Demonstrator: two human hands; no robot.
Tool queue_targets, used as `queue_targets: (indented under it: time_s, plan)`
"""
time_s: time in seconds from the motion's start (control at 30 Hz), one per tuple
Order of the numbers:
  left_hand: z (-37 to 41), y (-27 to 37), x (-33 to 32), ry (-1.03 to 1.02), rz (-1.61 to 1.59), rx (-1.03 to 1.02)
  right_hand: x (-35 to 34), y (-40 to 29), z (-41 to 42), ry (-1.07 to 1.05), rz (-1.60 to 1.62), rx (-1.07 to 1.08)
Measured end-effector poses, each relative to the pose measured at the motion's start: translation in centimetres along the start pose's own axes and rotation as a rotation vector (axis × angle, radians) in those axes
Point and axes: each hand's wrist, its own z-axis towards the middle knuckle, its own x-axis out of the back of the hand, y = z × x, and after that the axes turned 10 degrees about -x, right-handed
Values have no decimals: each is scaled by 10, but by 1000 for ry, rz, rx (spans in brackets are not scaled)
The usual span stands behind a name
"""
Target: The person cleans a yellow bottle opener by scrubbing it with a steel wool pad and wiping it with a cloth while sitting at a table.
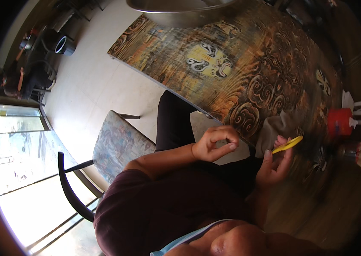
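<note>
My left hand (pixel 216 144) hovers in front of the table's near edge, its fingers loosely curled and the thumb set apart from them around a gap. I see nothing inside that gap. A flat yellow object (pixel 287 144), like the handle of a small tool, is gripped between the thumb and fingers of my right hand (pixel 276 164). Its other end is hidden, so its exact kind cannot be told. Just behind that hand, a crumpled grey-brown cloth (pixel 271 128) lies at the edge of the patterned table (pixel 167 57).
A large metal basin (pixel 183 17) stands at the table's far end. On the right are a red container (pixel 339 121) and a holder of thin sticks (pixel 360 153). An upholstered chair (pixel 119 144) is at my left. Farther off, a person (pixel 23 76) sits near a bucket (pixel 65 46).
</note>
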Motion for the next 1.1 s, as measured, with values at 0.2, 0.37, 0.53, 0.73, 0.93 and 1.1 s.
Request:
queue_targets:
  time_s: [0.2,0.37,0.53,0.73,0.93,1.1]
  plan:
    - [-72,-50,10,-186,186,459,27,16,3,-2,-132,133]
    - [-129,-126,28,-445,555,535,51,20,9,120,-190,147]
    - [-156,-162,32,-377,564,554,95,45,-4,390,-415,-49]
    - [-192,-189,50,-896,720,950,187,103,-2,674,-31,-397]
    - [-216,-208,68,-679,610,756,295,199,4,786,-491,-474]
    - [-209,-206,63,-638,580,831,341,228,30,716,-846,-547]
